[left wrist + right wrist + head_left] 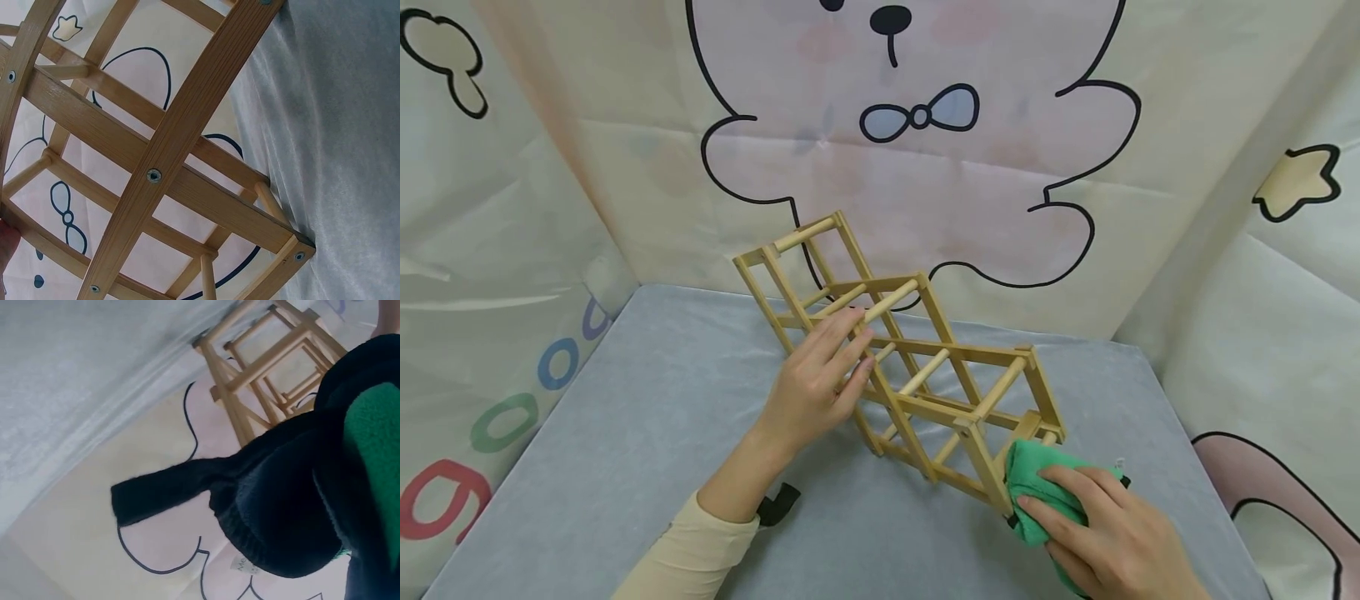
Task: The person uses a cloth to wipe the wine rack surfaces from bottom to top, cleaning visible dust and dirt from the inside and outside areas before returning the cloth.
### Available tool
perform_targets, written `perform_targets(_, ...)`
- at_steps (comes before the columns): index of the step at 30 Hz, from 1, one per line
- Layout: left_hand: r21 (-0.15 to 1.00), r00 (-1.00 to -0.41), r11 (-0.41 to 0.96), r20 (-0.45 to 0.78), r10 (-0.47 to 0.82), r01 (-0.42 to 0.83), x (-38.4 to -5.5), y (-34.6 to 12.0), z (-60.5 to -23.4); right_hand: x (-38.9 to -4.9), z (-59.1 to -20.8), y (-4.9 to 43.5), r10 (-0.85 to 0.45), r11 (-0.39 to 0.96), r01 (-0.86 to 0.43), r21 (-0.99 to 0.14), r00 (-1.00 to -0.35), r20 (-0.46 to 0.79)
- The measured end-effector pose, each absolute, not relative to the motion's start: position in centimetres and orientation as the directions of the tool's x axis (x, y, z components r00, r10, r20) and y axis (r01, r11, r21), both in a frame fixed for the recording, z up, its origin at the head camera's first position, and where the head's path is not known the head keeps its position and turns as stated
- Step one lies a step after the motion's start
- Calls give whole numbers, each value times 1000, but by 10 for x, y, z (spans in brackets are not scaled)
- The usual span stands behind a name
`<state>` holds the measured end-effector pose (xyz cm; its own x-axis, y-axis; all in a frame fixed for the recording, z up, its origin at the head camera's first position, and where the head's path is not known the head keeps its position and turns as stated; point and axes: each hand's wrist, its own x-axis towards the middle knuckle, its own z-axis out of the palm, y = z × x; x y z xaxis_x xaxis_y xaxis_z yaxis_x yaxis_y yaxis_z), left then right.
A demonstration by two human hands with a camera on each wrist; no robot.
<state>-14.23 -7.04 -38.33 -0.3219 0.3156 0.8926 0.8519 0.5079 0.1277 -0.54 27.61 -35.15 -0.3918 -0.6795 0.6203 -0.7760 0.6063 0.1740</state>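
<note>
A wooden slatted rack (943,400) with round crossbars stands at an angle on the grey cloth-covered table, its far left end raised. My left hand (816,379) holds the rack near its middle, the fingers over a slat by an upper crossbar. The rack's slats (206,112) and their metal rivets fill much of the left wrist view, with a bit of a hand at its left edge. My right hand (1112,533) grips a folded green cloth (1037,475) against the rack's near right end. Green fabric (378,450) also shows in the right wrist view, partly behind dark material.
The table (587,467) carries a soft grey cover. Printed curtains (1015,167) hang at the back and on both sides, close behind the rack. A black strap end (778,504) sticks out by my left wrist, and another black strap (162,490) crosses the right wrist view.
</note>
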Motion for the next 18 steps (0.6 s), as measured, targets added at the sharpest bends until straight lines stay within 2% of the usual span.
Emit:
perform_targets(3, 129, -322, 507, 893, 315, 852, -142, -70, -383, -8, -354, 281, -683, 606, -773, 187, -385, 621)
perform_targets(10, 124, -321, 511, 892, 318, 851, -142, -70, -382, -16, -358, 296, -653, 660, -731, 175, -443, 614)
perform_targets(18, 117, -317, 513, 892, 322, 850, -142, -70, -382, -27, -357, 307, -620, 693, -694, 196, -435, 653)
